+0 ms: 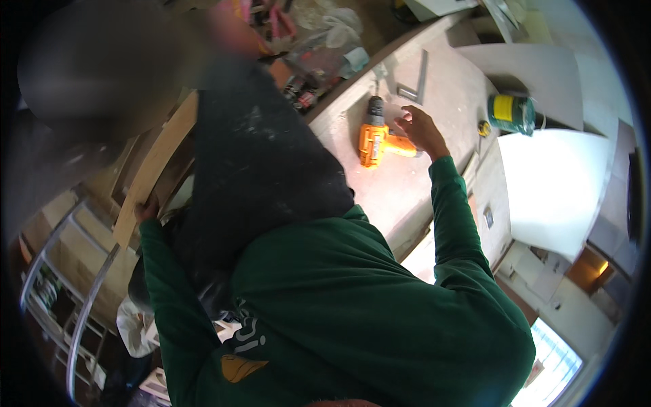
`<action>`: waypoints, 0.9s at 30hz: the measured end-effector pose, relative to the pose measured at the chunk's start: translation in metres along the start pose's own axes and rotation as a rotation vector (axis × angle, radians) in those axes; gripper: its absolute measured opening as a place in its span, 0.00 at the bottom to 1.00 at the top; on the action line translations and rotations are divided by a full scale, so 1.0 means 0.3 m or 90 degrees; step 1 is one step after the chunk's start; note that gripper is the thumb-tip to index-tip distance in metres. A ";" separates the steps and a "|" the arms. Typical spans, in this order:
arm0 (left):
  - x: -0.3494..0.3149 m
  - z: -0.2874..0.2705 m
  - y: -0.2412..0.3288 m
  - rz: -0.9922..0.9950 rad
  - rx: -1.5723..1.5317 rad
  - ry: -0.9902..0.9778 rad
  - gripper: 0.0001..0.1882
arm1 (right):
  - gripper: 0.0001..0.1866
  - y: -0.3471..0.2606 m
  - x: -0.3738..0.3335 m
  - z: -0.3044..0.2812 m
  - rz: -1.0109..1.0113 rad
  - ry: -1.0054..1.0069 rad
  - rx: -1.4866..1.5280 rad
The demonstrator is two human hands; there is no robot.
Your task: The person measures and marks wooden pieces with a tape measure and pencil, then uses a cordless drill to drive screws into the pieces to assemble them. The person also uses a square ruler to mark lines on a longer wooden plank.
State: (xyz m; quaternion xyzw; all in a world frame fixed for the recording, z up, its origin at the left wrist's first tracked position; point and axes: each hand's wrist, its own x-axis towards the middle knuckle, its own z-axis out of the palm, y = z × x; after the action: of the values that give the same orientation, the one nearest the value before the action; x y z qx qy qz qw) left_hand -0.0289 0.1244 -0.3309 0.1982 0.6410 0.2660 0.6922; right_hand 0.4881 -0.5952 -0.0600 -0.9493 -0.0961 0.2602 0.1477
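Steady the wooden board with the left hand, whose fingers appear closed on its edge. The right hand, fingers parted and loosely curled, is beside the orange drill, which lies on the worktop, bit toward the dark edge. For control, grip the handle squarely. The green container's yellow label is illegible.

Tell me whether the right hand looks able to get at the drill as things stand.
Probably yes: the right hand, with nothing seen in it, is right by the handle end of the drill, and nothing visible blocks the way.
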 end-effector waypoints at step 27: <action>-1.427 0.318 0.086 0.425 -0.660 -0.182 0.25 | 0.24 -1.920 -0.696 0.134 -1.190 -0.055 -0.163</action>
State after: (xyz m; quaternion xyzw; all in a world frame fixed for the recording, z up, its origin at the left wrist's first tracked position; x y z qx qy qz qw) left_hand 0.0472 -0.1156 0.0292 0.0598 0.2340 0.7143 0.6568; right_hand 0.2294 -0.0998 0.1947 -0.4862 -0.8515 0.0587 0.1875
